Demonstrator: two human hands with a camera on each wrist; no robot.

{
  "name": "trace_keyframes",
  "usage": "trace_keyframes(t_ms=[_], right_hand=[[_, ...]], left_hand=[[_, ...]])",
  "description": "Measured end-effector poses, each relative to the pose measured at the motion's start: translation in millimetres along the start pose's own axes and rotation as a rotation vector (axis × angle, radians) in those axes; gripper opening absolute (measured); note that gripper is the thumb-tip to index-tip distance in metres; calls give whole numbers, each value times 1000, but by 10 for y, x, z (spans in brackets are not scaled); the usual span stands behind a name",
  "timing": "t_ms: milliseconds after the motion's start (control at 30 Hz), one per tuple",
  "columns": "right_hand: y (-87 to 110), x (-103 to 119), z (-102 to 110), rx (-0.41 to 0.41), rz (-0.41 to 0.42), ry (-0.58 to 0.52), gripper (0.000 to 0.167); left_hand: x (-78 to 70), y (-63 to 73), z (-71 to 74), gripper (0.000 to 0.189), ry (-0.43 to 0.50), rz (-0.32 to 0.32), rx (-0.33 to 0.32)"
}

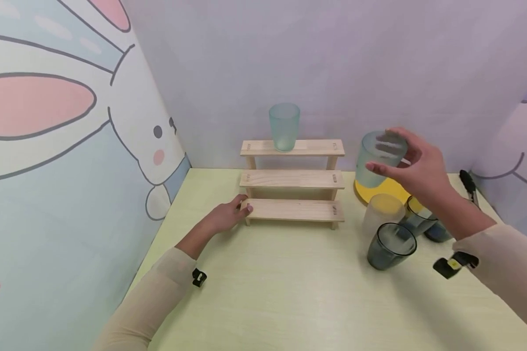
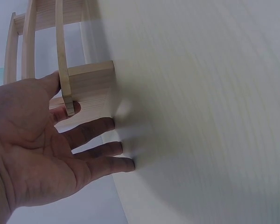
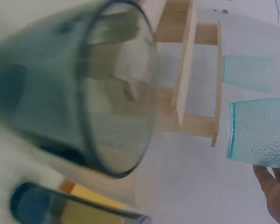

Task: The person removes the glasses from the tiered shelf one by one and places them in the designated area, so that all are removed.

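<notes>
A three-step wooden shelf (image 1: 294,209) stands on the table against the back wall. My left hand (image 1: 228,215) pinches the left end of its lowest board between thumb and index finger. In the left wrist view, that hand's other fingers (image 2: 100,165) stretch out below the board. On the top step stands a pale teal frosted tumbler (image 1: 284,126). My right hand (image 1: 421,165) grips a similar teal tumbler (image 1: 369,168) in the air to the right of the shelf. The right wrist view shows that tumbler's bumpy side (image 3: 261,133).
Under the right arm stand a frosted clear tumbler (image 1: 379,214) and several dark grey glasses (image 1: 386,261). A yellow plate (image 1: 360,193) lies behind them. Near the right wall is a black-handled utensil (image 1: 467,183), partly hidden. Walls close in the table behind and on both sides.
</notes>
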State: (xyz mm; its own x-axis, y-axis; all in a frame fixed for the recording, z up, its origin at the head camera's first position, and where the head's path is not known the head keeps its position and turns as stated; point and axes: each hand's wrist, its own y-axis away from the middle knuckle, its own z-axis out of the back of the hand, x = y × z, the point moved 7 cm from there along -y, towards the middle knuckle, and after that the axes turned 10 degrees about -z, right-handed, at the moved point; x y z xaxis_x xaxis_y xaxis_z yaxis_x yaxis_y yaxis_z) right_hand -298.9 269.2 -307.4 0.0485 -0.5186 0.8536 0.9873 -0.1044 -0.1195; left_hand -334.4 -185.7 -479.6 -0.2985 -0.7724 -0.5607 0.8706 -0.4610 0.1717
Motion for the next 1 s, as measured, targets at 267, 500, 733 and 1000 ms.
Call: trace_keyframes(t_ms=[267, 500, 733, 1000], right_hand=[[267, -242, 131, -23, -39, 104, 83], [491, -403, 291, -58, -38, 78, 84], [728, -618, 460, -103, -39, 177, 87], [888, -808, 581, -82, -58, 56, 78]], left_hand=[[-1, 11, -9, 70, -5, 13, 6], [3, 7, -36, 69, 0, 14, 4], [-34, 13, -14, 70, -7, 12, -2], [-6, 17, -12, 68, -17, 8, -10]])
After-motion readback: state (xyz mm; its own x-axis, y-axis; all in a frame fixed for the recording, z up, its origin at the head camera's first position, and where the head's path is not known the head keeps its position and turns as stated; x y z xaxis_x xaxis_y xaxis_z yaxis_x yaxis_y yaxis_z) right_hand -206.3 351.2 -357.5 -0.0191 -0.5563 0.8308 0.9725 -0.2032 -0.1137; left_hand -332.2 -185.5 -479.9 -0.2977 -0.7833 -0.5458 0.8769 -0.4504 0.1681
